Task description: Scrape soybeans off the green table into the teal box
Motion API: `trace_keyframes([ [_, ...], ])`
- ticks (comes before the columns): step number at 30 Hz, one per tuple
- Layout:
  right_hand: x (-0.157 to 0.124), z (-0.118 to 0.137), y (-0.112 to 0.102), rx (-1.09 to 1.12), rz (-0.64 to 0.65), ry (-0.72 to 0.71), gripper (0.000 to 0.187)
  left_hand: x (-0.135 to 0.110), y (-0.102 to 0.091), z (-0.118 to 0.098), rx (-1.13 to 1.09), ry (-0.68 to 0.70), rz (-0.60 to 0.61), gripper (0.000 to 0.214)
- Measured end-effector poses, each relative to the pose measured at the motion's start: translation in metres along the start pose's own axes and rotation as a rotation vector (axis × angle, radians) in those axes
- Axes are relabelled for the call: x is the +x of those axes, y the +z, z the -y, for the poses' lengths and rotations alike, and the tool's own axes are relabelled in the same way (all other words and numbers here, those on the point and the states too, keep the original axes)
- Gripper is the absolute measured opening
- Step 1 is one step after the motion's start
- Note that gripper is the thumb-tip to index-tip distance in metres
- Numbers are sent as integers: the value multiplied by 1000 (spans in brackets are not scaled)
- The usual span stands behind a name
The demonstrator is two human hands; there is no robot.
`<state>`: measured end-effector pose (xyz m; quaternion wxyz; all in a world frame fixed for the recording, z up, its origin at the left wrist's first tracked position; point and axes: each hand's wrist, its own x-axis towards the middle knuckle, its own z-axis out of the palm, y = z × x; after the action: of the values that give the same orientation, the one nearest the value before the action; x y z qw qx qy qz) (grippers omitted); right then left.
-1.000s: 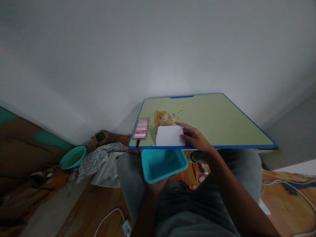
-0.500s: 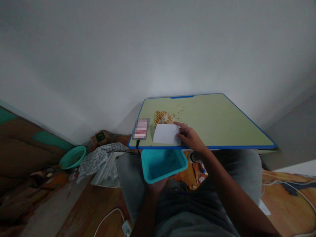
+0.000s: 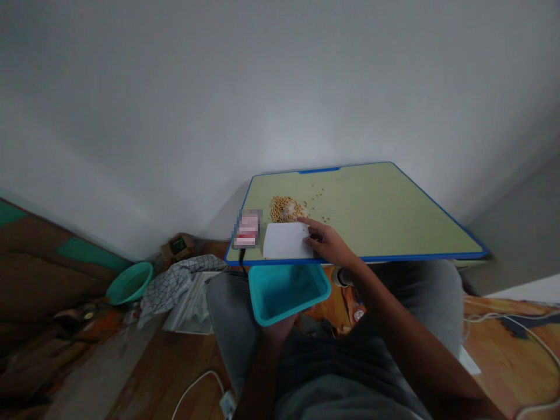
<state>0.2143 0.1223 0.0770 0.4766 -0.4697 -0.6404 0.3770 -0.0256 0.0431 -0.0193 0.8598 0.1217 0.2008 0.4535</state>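
My right hand grips the right end of a white card, thumb low and index finger stretched along its far edge. The card lies near the front edge of a light green table with a blue rim. Just behind it is a pile of yellowish beans, with a whitish, grainy patch among them. Below the table edge, my left hand holds a teal plastic tub from underneath; its fingers are mostly hidden. No beans can be made out inside the tub.
A phone-like item, blurred out, lies at the table's left with a dark strap hanging down. Scattered beans lie right of the pile. A green basin, checked cloth and white cable are on the floor.
My right hand and the white card have shifted a little left and toward the front edge of the table. The tub stays below the edge, nearly unmoved.
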Motion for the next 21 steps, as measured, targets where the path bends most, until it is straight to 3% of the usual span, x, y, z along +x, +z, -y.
trace_keyframes([
  [7, 0, -5, -1, 10, 22, -14, 74, -4, -7, 5, 92, 62, 85, 78],
  [13, -2, -4, -2, 27, 46, -23, 75, -14, 25, 7, 213, 85, -116, 64],
  [16, -1, -4, -2, 17, 41, -43, 74, -15, 42, 6, 219, 99, -144, 66],
  [21, 0, -5, -3, 5, 50, -77, 74, -12, 48, 6, 106, 119, -219, 64],
])
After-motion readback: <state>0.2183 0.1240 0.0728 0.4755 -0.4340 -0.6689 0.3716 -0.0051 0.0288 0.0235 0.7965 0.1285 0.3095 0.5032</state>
